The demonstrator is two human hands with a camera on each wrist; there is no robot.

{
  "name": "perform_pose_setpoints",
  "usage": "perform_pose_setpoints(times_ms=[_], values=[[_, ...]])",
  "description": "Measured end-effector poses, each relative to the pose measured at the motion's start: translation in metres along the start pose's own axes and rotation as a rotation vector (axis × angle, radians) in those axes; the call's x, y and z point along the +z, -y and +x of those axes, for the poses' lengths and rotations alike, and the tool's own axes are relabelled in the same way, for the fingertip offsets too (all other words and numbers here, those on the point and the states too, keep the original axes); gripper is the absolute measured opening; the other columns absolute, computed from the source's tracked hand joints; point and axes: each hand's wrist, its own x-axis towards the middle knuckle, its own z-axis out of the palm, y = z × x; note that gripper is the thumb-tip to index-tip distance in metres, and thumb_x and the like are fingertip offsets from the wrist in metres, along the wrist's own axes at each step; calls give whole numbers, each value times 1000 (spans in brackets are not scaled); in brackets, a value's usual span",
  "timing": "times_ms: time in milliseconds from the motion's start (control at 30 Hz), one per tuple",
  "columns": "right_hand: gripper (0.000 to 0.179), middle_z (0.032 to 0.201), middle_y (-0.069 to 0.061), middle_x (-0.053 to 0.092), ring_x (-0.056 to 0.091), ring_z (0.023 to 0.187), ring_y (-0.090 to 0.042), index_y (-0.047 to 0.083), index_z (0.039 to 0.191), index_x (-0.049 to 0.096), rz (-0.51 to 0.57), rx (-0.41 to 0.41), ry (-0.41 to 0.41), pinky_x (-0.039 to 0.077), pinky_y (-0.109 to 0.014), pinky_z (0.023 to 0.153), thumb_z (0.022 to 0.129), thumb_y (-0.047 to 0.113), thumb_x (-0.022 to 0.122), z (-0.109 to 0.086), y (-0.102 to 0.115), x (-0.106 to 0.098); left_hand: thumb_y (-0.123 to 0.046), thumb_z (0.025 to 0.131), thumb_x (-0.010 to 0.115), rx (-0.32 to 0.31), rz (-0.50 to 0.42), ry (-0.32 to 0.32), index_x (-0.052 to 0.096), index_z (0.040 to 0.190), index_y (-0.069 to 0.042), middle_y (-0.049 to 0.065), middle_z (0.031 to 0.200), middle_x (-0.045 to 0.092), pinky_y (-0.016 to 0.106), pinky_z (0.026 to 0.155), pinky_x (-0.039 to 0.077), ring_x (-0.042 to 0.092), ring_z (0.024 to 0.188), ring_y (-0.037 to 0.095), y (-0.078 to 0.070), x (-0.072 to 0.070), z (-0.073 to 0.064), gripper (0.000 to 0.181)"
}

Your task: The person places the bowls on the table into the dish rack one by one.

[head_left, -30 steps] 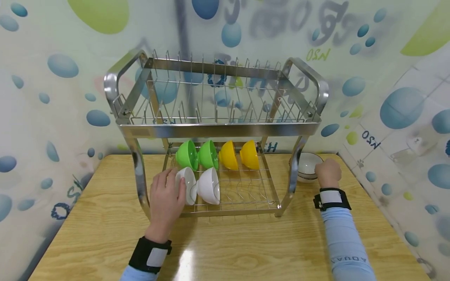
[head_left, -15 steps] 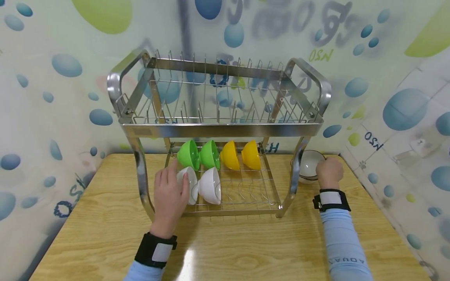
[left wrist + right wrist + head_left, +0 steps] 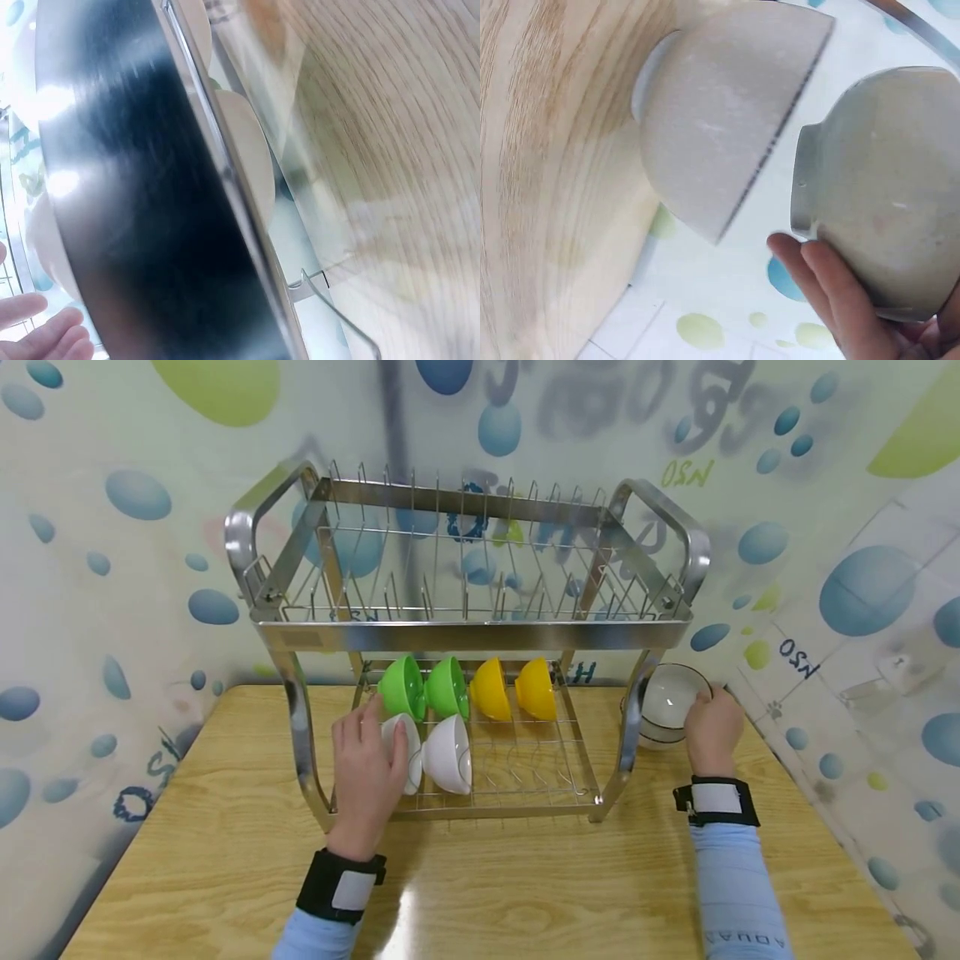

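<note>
On the right, my right hand (image 3: 715, 732) grips the rim of a white bowl with a dark rim (image 3: 670, 692). A second dark-rimmed white bowl (image 3: 720, 112) stands upright on the table below, with a gap between the two in the right wrist view. My left hand (image 3: 365, 772) is at the left white bowl (image 3: 410, 756) on the rack's lower tier, fingers loosely extended and thumb over its near side. Contact there is unclear. The right white bowl (image 3: 447, 755) sits beside it, tipped on its side, rim facing right.
A two-tier metal dish rack (image 3: 480, 636) stands against the patterned wall. Its lower tier also holds two green bowls (image 3: 401, 687) and two yellow bowls (image 3: 491, 689) in the back row. The wooden table (image 3: 525, 885) extends in front. A rack post stands between rack bowls and right hand.
My right hand has raised the upper dark-rimmed bowl off the lower one, moving slightly right. My left hand's fingers have loosened and shifted slightly right; the rack bowls stay put.
</note>
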Motion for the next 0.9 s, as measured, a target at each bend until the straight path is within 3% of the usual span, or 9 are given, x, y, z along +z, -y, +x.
perform_pose_setpoints(times_ms=[167, 433, 900], values=[[37, 123, -34, 54, 48, 116, -51, -14, 124, 51, 65, -3, -51, 37, -62, 96, 100, 9, 37, -13, -3, -11, -17, 93, 56, -8, -13, -5, 51, 125, 9, 28, 111, 55, 51, 86, 42, 47, 103, 41, -4, 2, 1, 42], [35, 116, -37, 55, 51, 107, -50, -17, 115, 54, 119, -5, -18, 42, -61, 87, 100, 12, 39, -36, -11, -28, -18, 94, 55, -33, -58, -13, 54, 121, 8, 27, 114, 52, 50, 83, 43, 46, 104, 40, -11, 4, 1, 37], [34, 110, -38, 56, 59, 92, -47, -16, 119, 51, 47, -8, 95, 50, -49, 65, 100, 11, 40, -73, -12, -52, -19, 94, 55, -25, -73, 2, 58, 117, 3, 22, 113, 54, 43, 73, 46, 47, 100, 36, -21, 13, -1, 33]])
